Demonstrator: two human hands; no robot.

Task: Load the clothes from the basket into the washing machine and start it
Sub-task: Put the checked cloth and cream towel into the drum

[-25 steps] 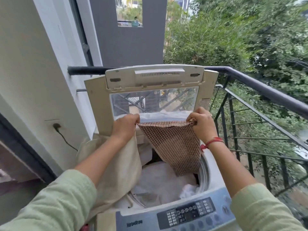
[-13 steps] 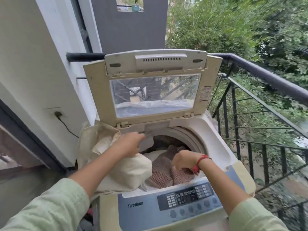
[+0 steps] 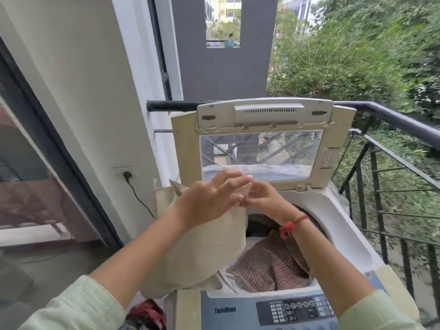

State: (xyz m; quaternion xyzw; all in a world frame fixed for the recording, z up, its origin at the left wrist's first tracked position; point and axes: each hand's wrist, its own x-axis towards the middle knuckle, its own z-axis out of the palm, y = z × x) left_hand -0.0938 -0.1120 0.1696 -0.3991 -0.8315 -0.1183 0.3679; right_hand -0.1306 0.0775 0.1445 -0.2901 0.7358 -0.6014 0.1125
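The top-loading washing machine stands with its lid raised upright. A brown checked cloth lies crumpled in the drum on top of paler laundry. A beige cloth hangs over the machine's left rim. My left hand hovers over the top of this beige cloth with its fingers straight and spread. Just to its right, my right hand, with a red thread at the wrist, pinches the beige cloth's upper edge in front of the lid.
The control panel runs along the machine's near edge. Red patterned fabric shows low down at the machine's left. A plugged wall socket is on the left wall. A black balcony railing runs behind and to the right.
The checked cloth went from held up, stretched between both hands, to lying in the drum. My right hand has come up out of the drum and both hands now meet at the beige cloth's top.
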